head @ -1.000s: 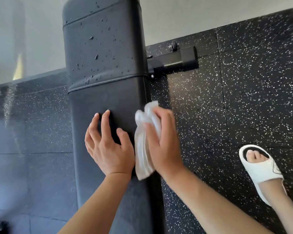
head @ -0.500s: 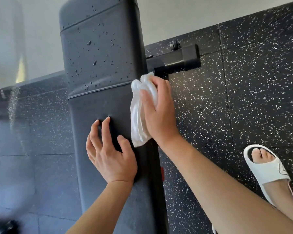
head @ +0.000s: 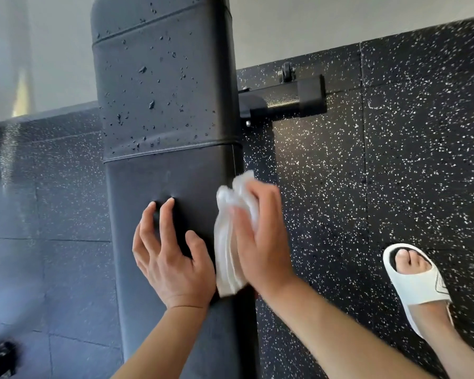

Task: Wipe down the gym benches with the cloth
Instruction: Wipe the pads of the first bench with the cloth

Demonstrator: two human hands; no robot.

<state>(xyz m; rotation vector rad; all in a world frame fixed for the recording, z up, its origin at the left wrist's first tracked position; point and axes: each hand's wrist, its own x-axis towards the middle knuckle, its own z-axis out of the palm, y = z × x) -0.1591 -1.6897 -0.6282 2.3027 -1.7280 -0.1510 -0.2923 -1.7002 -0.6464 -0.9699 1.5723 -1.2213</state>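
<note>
Head view of a padded gym bench [head: 159, 86] standing on a speckled rubber floor [head: 394, 187]. The left hand [head: 170, 258] rests on the near panel of the pad, fingers spread and straight, its fingertips denting the vinyl; it holds nothing. The right hand [head: 260, 242] presses a bunched white cloth [head: 227, 253] against the bench's right edge, just beside the left hand, fingers laid over the cloth and the thumb against its fold. The cloth hangs partly over the side wall of the pad. Beyond the cross seam, the far panel carries scattered droplets or specks and appears not yet wiped. A black steel foot [head: 290, 101] of the frame juts from under the right edge. A foot in a white slide sandal [head: 416, 280] stands on the floor well to the right.

Risks, as judged from this moment: the cloth is gathered into a narrow wad, so each pass probably covers little surface and may leave streaks on the pad's top face. Working along the edge, it could slip off the pad or catch on the frame below. Wet vinyl may let the bracing left hand slide.
</note>
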